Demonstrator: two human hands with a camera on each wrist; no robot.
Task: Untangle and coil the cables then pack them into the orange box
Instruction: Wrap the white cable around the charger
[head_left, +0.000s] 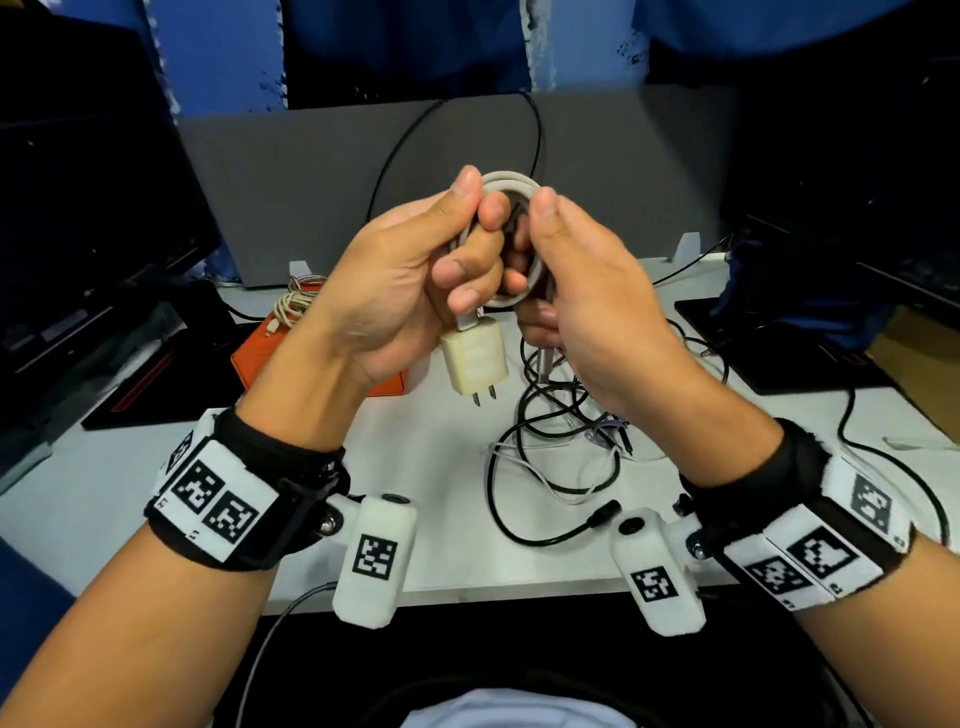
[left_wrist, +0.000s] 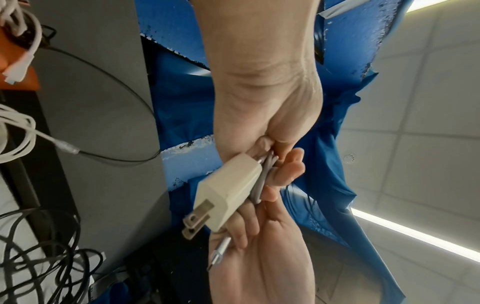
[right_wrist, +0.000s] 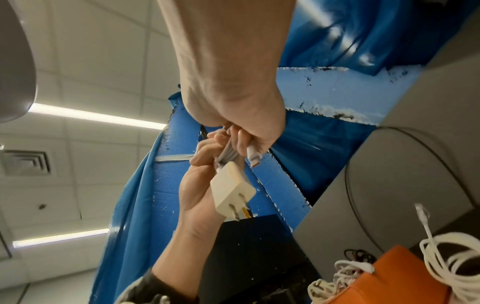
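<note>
Above the table, both hands hold one coiled pale grey cable (head_left: 511, 182). My left hand (head_left: 480, 202) grips the coil's left side, and the cable's cream wall charger (head_left: 475, 358) hangs below its fingers with prongs down. On the coil's right side my right hand (head_left: 540, 218) grips the loops and the cable's silver connector end (left_wrist: 221, 251). In the wrist views the charger (left_wrist: 228, 191) (right_wrist: 231, 189) sticks out between the two hands. The orange box (head_left: 260, 358) lies behind my left forearm with coiled white cables (right_wrist: 454, 257) in it. A tangle of black cables (head_left: 561, 441) lies on the table under my right hand.
The white table (head_left: 130, 493) is backed by a grey divider panel (head_left: 311, 182). Dark monitors stand at the left (head_left: 78, 234) and right (head_left: 857, 208). A black pad (head_left: 769, 343) lies at the right. One black cable (head_left: 535, 135) arcs up in front of the panel.
</note>
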